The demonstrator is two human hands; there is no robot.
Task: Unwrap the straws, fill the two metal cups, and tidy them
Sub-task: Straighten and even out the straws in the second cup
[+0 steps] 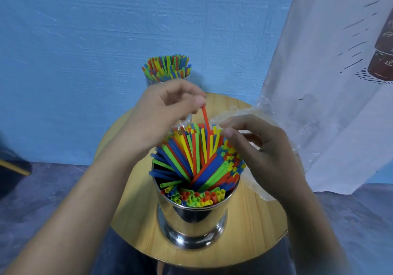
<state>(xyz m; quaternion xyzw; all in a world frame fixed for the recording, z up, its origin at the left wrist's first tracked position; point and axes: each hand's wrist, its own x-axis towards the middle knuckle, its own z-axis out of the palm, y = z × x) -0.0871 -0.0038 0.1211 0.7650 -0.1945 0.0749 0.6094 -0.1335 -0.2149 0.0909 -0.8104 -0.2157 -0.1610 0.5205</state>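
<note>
Straws (197,164) — main lot, standing in the near metal cup (191,221) at the middle of the round wooden tabletop (255,232). The second lot, the far straws (167,66), fills the far metal cup (149,81) toward the tabletop's far edge; its base is hidden behind my left hand (168,104).

Hands: the left hand pinches the top end of one red straw (205,117), which rises from the far side of the near bundle. My right hand (261,145) holds nothing, its fingers loosely curled at the bundle's right side with the thumb at the straw tips — contact not confirmed.

Risks, as I judge them:
- The near bundle leans and crosses, so pushing the red straw down could snag it on a slanted neighbour and buckle it.
- A sideways pull could lift neighbouring straws out, or tip the tall cup.
- The clear wrapper (255,187) lies crumpled just right of the cup, where a sweep of the right hand could drag it off the tabletop.

Condition: thin plastic tubes in red, yellow, green and blue. The near lot is untidy, with long straws fanned over shorter upright ones at the near rim. The far lot is upright and even.
</note>
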